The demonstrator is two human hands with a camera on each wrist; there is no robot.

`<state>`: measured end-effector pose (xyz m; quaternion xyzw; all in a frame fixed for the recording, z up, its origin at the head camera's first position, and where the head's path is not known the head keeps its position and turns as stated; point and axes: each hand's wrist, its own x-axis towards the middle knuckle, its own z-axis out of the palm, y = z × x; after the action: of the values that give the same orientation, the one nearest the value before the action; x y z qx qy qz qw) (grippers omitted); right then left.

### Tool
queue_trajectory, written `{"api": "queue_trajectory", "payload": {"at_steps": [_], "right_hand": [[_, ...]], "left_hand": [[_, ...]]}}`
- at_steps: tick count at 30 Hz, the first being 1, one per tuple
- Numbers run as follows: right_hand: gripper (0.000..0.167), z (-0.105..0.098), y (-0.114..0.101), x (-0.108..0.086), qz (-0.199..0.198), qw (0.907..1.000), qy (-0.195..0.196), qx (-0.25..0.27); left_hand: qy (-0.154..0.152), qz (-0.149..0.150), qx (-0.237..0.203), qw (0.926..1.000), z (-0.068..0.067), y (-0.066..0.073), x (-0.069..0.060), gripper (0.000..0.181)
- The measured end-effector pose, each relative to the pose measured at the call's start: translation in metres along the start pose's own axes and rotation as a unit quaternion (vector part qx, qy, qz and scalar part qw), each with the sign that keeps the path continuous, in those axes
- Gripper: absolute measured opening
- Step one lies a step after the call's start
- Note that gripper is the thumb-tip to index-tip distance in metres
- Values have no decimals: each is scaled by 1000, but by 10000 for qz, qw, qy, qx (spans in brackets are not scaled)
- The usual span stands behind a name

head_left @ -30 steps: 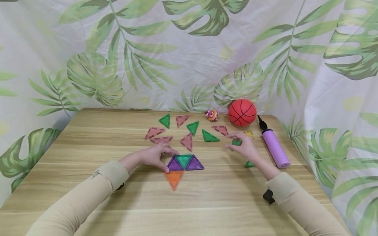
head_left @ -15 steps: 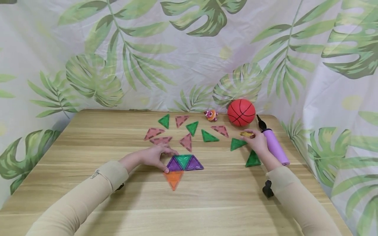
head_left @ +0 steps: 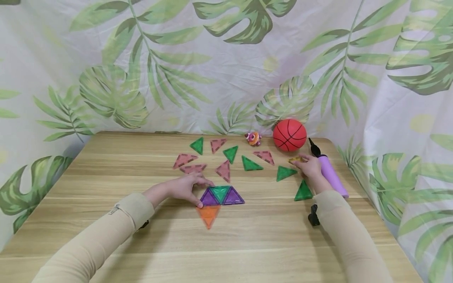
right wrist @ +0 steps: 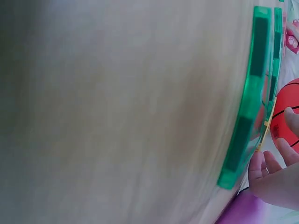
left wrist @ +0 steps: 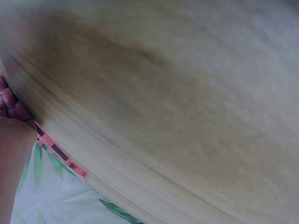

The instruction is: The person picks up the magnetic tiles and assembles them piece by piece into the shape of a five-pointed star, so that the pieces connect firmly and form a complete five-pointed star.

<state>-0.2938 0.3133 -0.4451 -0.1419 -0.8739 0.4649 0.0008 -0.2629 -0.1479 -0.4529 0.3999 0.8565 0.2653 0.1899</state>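
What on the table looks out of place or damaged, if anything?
No damage or spill shows. The ball, toy and pump, right of centre, look slightly odd only because they differ from the flat tiles.

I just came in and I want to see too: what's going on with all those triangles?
A person is busy with coloured tiles on a table. The left hand touches the left purple tile in a little row; next come a green tile and the right purple tile. An orange tile sits just below. The right hand is at a yellow tile, near the pump. More green tiles and pink tiles lie loose.
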Motion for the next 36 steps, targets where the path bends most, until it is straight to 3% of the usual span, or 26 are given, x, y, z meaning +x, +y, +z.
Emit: {"api": "queue_trajectory", "payload": {"at_steps": [4,14,29,36], "right_hand": [[56,2,-2,2,-128,9974,117,-698],[56,7,0,7,-109,9926,20,-1208],[53,7,-1,1,-615,9935,180,-945],[46,2,6,2,-476,9986,-64,-237]], "left_hand": [[2,-32,-12,10000,0,-1,0,73],[-22,-37,-47,10000,0,0,0,73],[-40,-114,-35,9999,0,-1,0,73],[-59,-101,-65,9999,-1,0,0,73]]}}
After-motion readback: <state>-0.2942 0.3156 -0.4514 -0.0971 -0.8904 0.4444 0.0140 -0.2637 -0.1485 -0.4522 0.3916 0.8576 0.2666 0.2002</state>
